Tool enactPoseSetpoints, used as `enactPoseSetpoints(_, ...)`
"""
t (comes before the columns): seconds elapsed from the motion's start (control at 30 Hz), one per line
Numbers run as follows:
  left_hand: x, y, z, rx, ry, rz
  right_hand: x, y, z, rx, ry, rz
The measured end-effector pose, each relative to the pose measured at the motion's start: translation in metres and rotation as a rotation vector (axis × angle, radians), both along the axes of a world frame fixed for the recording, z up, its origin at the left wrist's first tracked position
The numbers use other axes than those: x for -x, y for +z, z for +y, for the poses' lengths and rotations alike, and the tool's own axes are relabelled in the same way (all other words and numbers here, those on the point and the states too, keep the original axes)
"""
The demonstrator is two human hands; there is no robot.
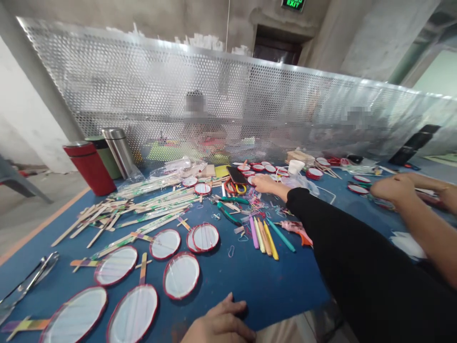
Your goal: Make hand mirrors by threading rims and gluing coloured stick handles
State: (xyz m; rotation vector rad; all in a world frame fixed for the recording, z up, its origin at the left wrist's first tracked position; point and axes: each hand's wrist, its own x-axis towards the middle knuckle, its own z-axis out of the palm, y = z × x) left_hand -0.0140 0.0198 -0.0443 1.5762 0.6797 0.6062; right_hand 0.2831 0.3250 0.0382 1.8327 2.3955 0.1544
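Observation:
My left hand (223, 321) rests by the table's near edge, empty, its fingers loosely bent and apart. My right hand (267, 185), in a black sleeve, reaches across to the far middle of the table. Its fingertips are at a small red-rimmed white disc there; whether they grip it I cannot make out. A dark phone (236, 175) and scissors with yellow and red handles (240, 188) lie just left of that hand. Below it are scattered coloured rubber bands (262, 204). Closer to me lie larger red-rimmed discs (181, 275), some with painted sticks attached.
Coloured pens (264, 238), a pink glue gun (291, 226) and green-handled pliers (228, 214) lie mid-table. Wooden sticks (103, 216) spread at left beside a red bottle (91, 166). Another person's hands (392, 190) work at right. A perforated metal screen (160, 85) stands behind.

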Motion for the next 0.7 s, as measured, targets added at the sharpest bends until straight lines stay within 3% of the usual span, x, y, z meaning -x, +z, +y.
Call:
enactPoseSetpoints(0.13,-0.003,0.005,-0.003,-0.125,0.050,-0.004,0.004,0.007,-0.026,-0.017,0.014,0.044)
enactPoseSetpoints(0.23,-0.001,0.020,-0.010,-0.354,-0.011,-0.029,0.007,0.017,-0.045,-0.066,-0.017,0.143)
enactPoseSetpoints(0.3,0.001,0.031,-0.015,-0.400,0.008,-0.010,0.012,0.025,-0.058,-0.107,-0.052,0.249)
enactPoseSetpoints(0.43,0.003,0.045,-0.021,-0.328,0.185,0.022,0.035,0.035,-0.097,-0.170,-0.104,0.535)
enactPoseSetpoints(0.53,0.002,0.046,-0.022,-0.276,0.276,-0.022,0.060,0.032,-0.144,-0.145,-0.071,0.784)
enactPoseSetpoints(0.7,-0.005,0.048,-0.021,0.050,0.370,-0.099,0.095,0.015,-0.230,0.004,0.006,1.145)
